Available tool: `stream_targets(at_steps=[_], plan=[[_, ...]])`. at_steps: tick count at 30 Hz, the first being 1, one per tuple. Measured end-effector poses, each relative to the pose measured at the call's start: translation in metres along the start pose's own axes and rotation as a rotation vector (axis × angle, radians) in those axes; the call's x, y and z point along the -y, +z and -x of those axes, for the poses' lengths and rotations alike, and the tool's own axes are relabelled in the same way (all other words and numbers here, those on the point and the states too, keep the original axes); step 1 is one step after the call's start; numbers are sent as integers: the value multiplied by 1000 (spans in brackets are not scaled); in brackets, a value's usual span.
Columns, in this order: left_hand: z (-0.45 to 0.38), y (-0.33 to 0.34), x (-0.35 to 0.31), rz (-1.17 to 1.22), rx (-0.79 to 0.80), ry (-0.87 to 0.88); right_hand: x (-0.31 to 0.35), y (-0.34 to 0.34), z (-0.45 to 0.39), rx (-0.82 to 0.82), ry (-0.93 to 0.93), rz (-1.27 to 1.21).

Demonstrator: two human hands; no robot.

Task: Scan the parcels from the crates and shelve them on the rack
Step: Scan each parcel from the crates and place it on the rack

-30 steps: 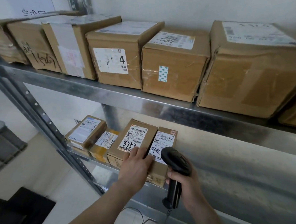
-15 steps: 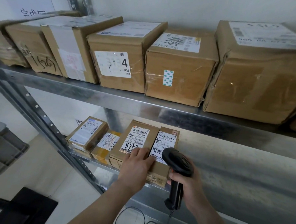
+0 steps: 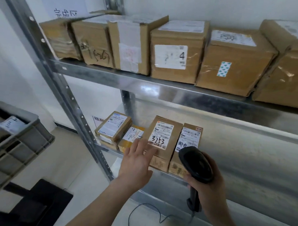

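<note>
Decent progress I'd say: the 3753 parcel [image 3: 162, 139] sits shelved right under the left hand [image 3: 137, 162], fingers spread, holding nothing. Right hand [image 3: 208, 186] grips the barcode scanner [image 3: 196, 165]. Grey crate [image 3: 22, 146] far left still holds parcels.

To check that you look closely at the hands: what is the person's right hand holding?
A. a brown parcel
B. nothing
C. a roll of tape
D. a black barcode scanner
D: the right hand grips the handle of a black barcode scanner in front of the lower shelf, while the left hand is open.
</note>
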State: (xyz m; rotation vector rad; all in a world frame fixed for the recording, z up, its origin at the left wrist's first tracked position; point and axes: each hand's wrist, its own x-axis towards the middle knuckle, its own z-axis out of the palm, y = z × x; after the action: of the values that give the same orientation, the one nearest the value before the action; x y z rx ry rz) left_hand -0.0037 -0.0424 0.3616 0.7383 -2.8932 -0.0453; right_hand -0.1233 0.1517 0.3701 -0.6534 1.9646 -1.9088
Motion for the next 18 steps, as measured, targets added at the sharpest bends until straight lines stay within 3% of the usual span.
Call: stream_targets(at_steps=[6,18], plan=[[53,-36,75,38,-18,-33,29,80,35,-6,-104,70],[198,-101,281,40,-86,-300,83,292,120,289,-182,97]])
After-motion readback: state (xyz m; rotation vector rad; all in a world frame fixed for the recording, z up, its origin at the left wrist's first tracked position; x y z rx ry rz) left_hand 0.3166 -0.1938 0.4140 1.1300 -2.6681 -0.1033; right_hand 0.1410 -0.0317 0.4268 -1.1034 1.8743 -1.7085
